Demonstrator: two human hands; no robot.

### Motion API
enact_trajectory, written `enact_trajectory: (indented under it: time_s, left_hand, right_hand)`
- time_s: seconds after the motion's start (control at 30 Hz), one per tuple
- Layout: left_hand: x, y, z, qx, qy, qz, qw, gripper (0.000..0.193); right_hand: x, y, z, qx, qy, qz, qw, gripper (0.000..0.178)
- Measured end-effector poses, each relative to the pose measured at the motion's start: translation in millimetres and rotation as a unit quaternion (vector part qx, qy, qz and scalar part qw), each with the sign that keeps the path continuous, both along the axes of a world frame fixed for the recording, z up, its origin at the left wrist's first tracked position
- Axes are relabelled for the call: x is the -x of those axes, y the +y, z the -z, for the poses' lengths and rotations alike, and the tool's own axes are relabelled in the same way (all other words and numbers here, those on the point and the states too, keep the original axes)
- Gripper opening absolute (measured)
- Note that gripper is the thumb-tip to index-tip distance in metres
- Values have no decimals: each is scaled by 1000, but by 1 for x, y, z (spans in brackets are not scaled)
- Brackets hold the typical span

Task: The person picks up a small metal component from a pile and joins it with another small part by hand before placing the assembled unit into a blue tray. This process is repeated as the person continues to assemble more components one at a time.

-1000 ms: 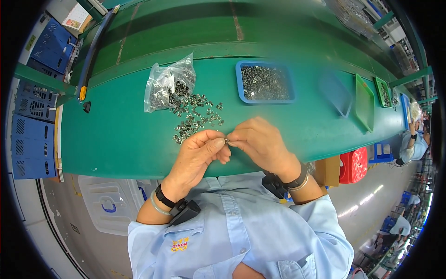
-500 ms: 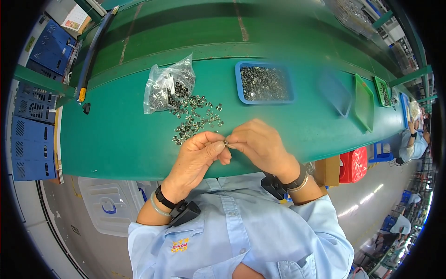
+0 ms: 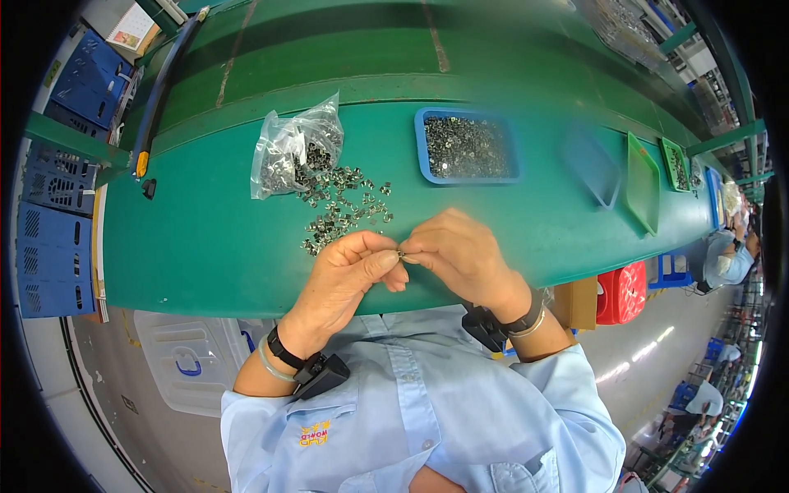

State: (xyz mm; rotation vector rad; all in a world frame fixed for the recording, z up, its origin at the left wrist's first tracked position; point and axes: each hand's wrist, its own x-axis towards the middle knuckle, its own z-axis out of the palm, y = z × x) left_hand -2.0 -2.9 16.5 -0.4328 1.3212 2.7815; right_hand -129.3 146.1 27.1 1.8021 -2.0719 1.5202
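Thumb and fingers of my left hand [image 3: 353, 264] pinch a small metal part [image 3: 400, 255], and the fingertips of my right hand [image 3: 460, 253] close on it from the other side. Most of that part is covered by the fingers, so its exact kind cannot be made out. Just beyond my left hand lies a loose pile of small shiny metal clips [image 3: 341, 205]. They spread out from the mouth of a clear plastic bag [image 3: 288, 156] that holds many more. Farther back on the right, a blue tray [image 3: 422, 156] is filled with similar small metal pieces.
The green tabletop [image 3: 197, 246] meets a green conveyor belt [image 3: 329, 49] at the back. An empty green tray [image 3: 643, 185] and a blurred blue tray [image 3: 593, 168] lie to the right. A red stool [image 3: 622, 293] and a cardboard box [image 3: 577, 304] stand below the table edge.
Both hands keep the same pinch around the small metal part, nearly in place. The view has shifted very slightly; the bag, pile and trays rest as before.
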Motion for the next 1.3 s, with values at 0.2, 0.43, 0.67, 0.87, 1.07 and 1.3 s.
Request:
enact_trajectory:
  time_s: [0.2, 0.43, 0.67, 0.87, 1.07, 1.3]
  left_hand:
    - [0, -1, 2, 3, -2, 7, 1000, 16]
    - [-1, -2, 3, -1, 8, 8, 1000, 15]
    - [-2, -1, 4, 0, 18, 3, 1000, 14]
    - [-2, 0, 1, 12, 4, -3, 1000, 13]
    - [-2, 2, -1, 8, 1, -3, 1000, 13]
    - [-1, 3, 0, 2, -1, -3, 1000, 13]
  right_hand:
    - [1, 0, -1, -2, 2, -10, 1000, 18]
    - [-1, 0, 3, -5, -21, -13, 1000, 16]
    - [-2, 0, 4, -14, -33, -7, 999, 16]
    - [-2, 1, 2, -10, -28, -7, 1000, 15]
    - [-2, 1, 3, -1, -19, -11, 1000, 17]
    - [-3, 2, 4, 9, -8, -9, 1000, 18]
